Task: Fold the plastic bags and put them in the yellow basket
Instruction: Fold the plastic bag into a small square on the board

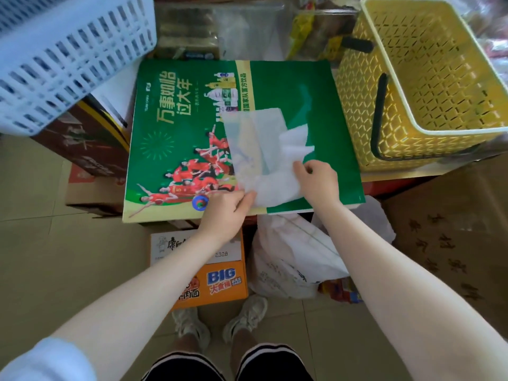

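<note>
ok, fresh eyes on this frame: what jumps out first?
The big green printed box in the centre, with a translucent plastic bag on it, pinched by the left hand and right hand. Then the yellow basket at upper right, tilted beside the box.

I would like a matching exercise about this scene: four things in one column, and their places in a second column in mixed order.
Things:
1. yellow basket
2. clear plastic bag
3. orange noodle box
4. pale blue basket

Places:
A. on the floor, just beyond the person's shoes
B. at the upper left, tilted on cartons
C. flat on the green printed box, held by both hands
D. to the right of the green printed box

Pairs: 1-D, 2-C, 3-A, 4-B
</note>
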`<state>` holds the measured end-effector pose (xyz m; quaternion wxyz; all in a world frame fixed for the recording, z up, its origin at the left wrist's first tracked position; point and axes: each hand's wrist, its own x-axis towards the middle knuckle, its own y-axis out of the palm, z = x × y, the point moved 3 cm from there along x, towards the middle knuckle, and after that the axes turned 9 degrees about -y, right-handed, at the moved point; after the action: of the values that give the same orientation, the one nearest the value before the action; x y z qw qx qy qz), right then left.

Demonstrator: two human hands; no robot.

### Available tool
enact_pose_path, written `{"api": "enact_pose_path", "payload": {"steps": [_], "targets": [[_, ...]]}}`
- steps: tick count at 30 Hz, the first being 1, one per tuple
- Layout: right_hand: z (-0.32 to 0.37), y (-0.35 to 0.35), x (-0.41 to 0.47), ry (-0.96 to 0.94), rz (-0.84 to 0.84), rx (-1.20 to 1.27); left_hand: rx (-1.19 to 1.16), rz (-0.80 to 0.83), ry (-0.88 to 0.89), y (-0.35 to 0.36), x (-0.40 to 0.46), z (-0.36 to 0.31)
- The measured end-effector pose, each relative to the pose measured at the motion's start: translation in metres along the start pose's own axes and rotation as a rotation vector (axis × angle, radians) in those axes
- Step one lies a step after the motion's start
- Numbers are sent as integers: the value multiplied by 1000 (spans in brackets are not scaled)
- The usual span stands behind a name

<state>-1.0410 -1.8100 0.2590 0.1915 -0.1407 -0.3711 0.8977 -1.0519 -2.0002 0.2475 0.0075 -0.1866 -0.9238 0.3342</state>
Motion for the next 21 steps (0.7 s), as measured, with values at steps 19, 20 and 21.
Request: {"api": "enact_pose_path", "payload": {"steps": [19, 20, 21], "targets": [[12, 19, 42, 34, 88, -451, 758, 94, 207, -4, 72, -21], [13, 19, 45, 40, 94, -463, 776, 138, 230, 0, 81, -24], [14, 21, 47, 50, 101, -470, 787, 166, 237, 3, 90, -27]]}}
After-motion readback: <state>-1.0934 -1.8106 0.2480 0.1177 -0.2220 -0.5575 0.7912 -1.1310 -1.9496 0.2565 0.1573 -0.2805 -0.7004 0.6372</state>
